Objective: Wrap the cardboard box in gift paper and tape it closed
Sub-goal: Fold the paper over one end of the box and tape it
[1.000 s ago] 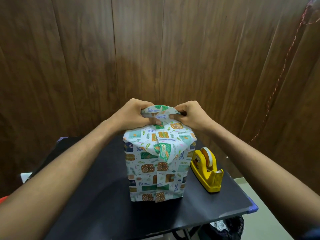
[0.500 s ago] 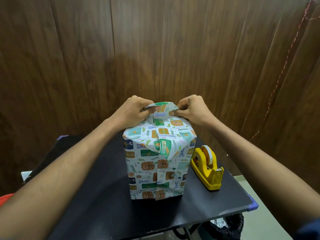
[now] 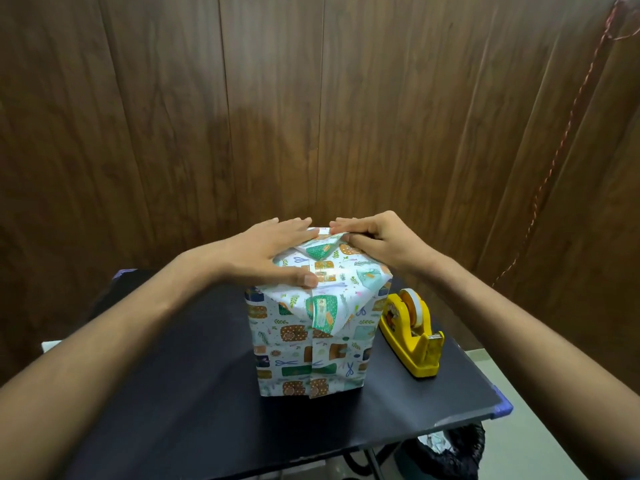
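Dark table is bearing the wrapped box; left hand is pressing flat, right hand is pinching the thin, tearable paper flap on top.

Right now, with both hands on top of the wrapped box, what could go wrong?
The top flap shows no tape; if the left hand or right hand lifts, it may spring open. The tape dispenser sits apart, right of the box, so fetching tape probably frees one hand.
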